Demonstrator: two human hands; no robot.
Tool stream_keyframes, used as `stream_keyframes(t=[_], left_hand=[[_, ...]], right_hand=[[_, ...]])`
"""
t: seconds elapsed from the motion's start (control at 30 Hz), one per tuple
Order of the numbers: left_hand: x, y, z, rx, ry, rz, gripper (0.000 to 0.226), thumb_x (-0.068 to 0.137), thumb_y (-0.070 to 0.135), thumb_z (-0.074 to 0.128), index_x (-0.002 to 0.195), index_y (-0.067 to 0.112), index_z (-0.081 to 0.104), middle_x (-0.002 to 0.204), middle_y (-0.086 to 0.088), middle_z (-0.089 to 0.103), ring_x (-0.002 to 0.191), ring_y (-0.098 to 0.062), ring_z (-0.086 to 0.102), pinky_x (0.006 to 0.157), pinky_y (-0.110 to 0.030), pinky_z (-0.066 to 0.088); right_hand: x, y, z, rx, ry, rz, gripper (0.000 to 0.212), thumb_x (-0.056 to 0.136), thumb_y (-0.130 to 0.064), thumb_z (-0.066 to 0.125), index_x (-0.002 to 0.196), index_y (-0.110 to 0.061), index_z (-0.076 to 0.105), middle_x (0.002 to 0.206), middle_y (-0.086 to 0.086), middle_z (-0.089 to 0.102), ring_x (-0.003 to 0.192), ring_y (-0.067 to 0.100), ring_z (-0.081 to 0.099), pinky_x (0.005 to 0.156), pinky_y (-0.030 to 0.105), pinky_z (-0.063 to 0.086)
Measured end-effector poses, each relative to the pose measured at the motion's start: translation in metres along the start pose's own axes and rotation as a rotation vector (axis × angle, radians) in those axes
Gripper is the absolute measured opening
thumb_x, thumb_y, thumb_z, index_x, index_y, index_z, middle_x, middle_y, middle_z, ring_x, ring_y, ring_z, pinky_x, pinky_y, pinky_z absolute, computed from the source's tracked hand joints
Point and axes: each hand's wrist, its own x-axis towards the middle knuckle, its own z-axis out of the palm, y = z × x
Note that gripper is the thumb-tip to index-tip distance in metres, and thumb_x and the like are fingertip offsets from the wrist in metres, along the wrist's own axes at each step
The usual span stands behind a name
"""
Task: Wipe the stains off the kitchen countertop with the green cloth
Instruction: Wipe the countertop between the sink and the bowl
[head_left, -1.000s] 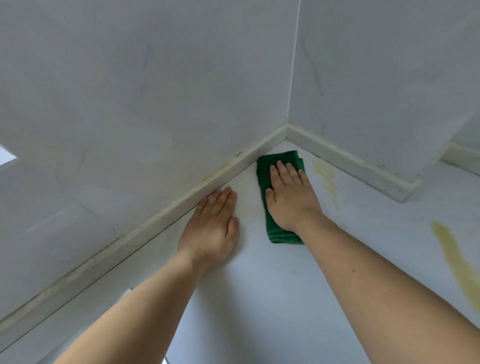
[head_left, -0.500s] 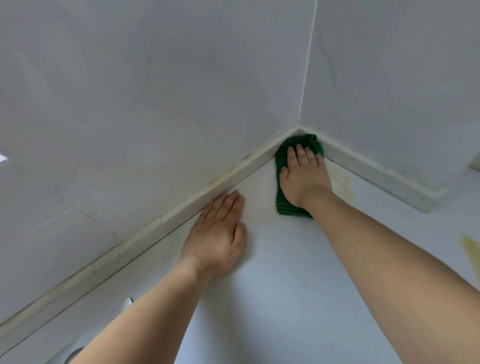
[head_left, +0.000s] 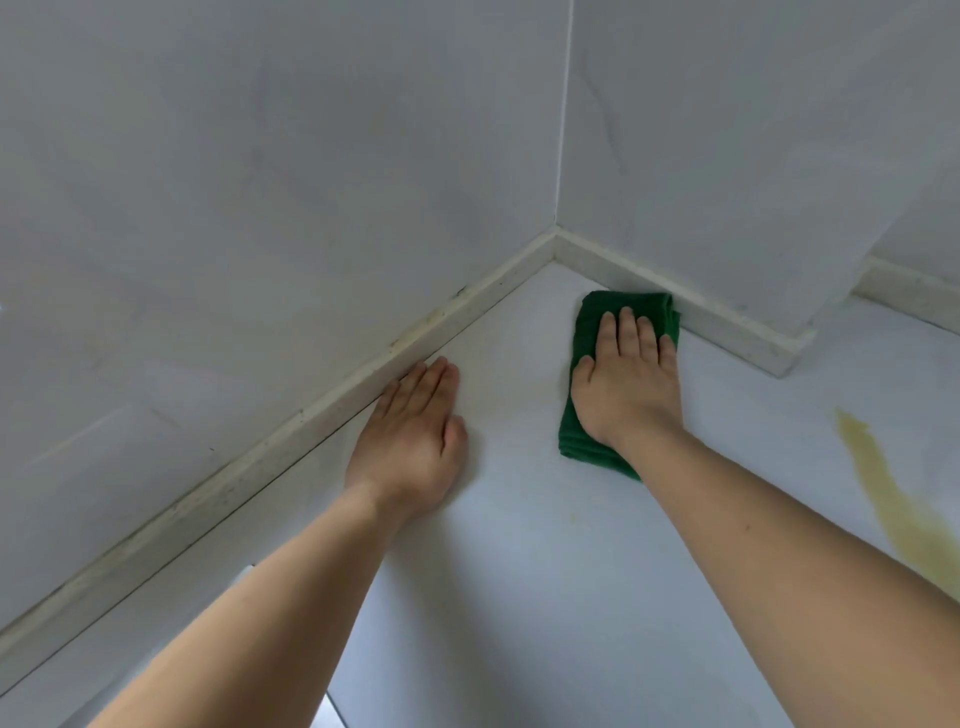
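A folded green cloth (head_left: 589, 322) lies flat on the white countertop (head_left: 519, 545) near the corner of two walls, its far end against the right upstand. My right hand (head_left: 626, 382) presses down on it with straight fingers and covers its middle. My left hand (head_left: 415, 441) rests flat on the bare countertop to the cloth's left, fingertips close to the left upstand. A long yellow-brown stain (head_left: 898, 514) streaks the countertop at the right. A faint yellowish smear (head_left: 540, 384) shows between my hands.
Grey-white tiled walls meet in a corner (head_left: 556, 234), each edged by a cream upstand (head_left: 311, 415) along the countertop. A wall pier (head_left: 779, 343) juts out at the right. A pale edge (head_left: 332, 712) shows at the bottom between my forearms.
My right hand has slid the cloth out of the corner and to the right along the right upstand, over the yellowish mark there. My left hand has stayed flat in place.
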Motion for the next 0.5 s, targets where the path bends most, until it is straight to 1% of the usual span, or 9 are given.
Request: stream_keyframes(t=[0.1, 0.23, 0.37, 0.5], left_hand=[[0.0, -0.001, 0.002, 0.006, 0.01, 0.002, 0.078, 0.086, 0.05, 0.0, 0.159, 0.024, 0.01, 0.166, 0.009, 0.004, 0.152, -0.008, -0.003, 0.116, -0.02, -0.01], [0.002, -0.003, 0.004, 0.013, 0.003, 0.006, 0.079, 0.085, 0.05, 0.001, 0.159, 0.024, 0.01, 0.166, 0.009, 0.003, 0.152, -0.008, -0.002, 0.117, -0.022, -0.008], [0.003, -0.002, 0.003, -0.004, 0.004, -0.01, 0.071, 0.091, 0.044, 0.01, 0.159, 0.023, 0.012, 0.166, 0.008, 0.005, 0.152, -0.009, -0.001, 0.118, -0.023, -0.006], [0.005, 0.0, 0.001, -0.014, -0.007, 0.005, 0.061, 0.1, 0.036, 0.021, 0.158, 0.02, 0.014, 0.166, 0.005, 0.007, 0.152, -0.011, 0.002, 0.121, -0.026, -0.002]], right_hand=[[0.027, -0.005, -0.003, -0.011, 0.01, 0.01, 0.064, 0.098, -0.037, 0.011, 0.154, -0.01, -0.003, 0.163, 0.008, -0.003, 0.149, 0.025, 0.002, 0.12, 0.045, 0.002], [0.036, -0.01, 0.0, -0.032, -0.004, 0.012, 0.064, 0.098, -0.036, 0.011, 0.154, -0.009, -0.002, 0.162, 0.008, -0.003, 0.148, 0.026, 0.003, 0.12, 0.046, 0.002], [0.032, -0.01, -0.001, -0.012, 0.017, 0.016, 0.063, 0.099, -0.036, 0.011, 0.154, -0.009, -0.001, 0.163, 0.009, -0.001, 0.148, 0.025, 0.003, 0.12, 0.045, 0.001], [-0.021, -0.022, 0.002, 0.038, 0.005, 0.124, 0.063, 0.099, -0.035, 0.012, 0.154, -0.008, -0.001, 0.162, 0.011, -0.003, 0.149, 0.027, -0.001, 0.12, 0.046, -0.002]])
